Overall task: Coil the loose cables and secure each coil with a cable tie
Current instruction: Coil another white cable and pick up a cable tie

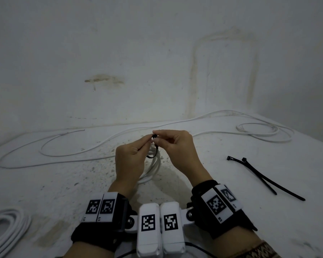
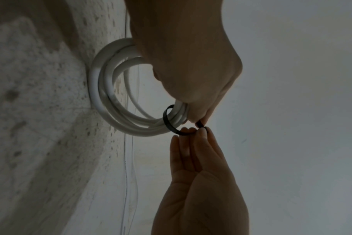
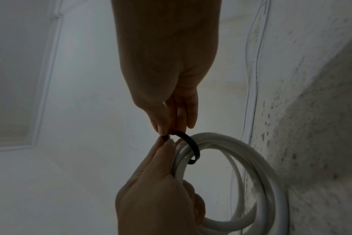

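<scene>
Cable tie [image 1: 154, 146], mid-frame, loops the white coil [image 1: 153, 168]; left hand [image 1: 131, 161] and right hand [image 1: 177, 146] pinch its ends between fingertips.

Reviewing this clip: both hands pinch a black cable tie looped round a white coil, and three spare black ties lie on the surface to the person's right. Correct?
Not quite: the head view shows two spare ties, not three. The rest holds: the left hand and right hand pinch the black cable tie looped round the white coil.
</scene>
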{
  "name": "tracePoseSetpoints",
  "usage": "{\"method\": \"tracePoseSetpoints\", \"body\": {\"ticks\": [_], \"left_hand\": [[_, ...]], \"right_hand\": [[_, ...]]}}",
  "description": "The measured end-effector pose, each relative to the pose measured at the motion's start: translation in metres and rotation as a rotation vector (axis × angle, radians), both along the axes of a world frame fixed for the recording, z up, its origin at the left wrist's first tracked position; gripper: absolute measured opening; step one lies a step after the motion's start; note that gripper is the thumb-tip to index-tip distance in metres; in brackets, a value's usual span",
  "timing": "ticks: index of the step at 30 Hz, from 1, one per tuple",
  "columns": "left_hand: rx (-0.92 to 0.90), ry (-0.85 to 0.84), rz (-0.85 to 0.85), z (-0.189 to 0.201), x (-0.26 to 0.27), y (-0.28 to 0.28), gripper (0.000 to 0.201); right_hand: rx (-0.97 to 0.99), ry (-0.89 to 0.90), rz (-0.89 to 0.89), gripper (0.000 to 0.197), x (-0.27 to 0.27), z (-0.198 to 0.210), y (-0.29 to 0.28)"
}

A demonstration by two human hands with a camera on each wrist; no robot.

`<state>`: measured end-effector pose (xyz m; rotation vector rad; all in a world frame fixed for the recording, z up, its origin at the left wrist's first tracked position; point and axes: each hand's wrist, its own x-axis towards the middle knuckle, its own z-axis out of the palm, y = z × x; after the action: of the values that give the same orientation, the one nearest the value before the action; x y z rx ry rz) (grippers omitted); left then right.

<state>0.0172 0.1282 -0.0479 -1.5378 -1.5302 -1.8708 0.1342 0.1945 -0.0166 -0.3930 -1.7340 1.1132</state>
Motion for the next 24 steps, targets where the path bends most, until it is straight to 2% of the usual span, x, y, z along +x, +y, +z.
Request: {"method": "tracePoseSetpoints", "body": {"ticks": [4,11,19,21,24], "left_hand": [[-0.017,-0.001,-0.008,0.0003,0.0005,0.0001,0.029],[-0.035,0.003,-0.034,0.0017,0.0031,-0.0017,0.030],[-0.058,0.067,0.048,0.0030,0.0023,-0.0022,0.028],[-0.074,0.041,0.078,0.0039,-0.0006,-0.0012,0.021],[-0.073,-0.013,0.016,0.0053,-0.0010,-0.0015,0.013]], "right_hand": [[-0.007,0.000,-0.008,0.012,-0.0003,-0.0003,0.0014],[0.020,0.001,0.007,0.009,0.0009,0.0002,0.0012],[0.101,-0.053,-0.036,0.007,0.0023,0.0016,0.0010],[0.099,-0.024,-0.087,0.007,0.0028,0.0018,0.0014],[0.117,-0.020,-0.110,0.006,0.0043,0.0023,0.0016]]}}
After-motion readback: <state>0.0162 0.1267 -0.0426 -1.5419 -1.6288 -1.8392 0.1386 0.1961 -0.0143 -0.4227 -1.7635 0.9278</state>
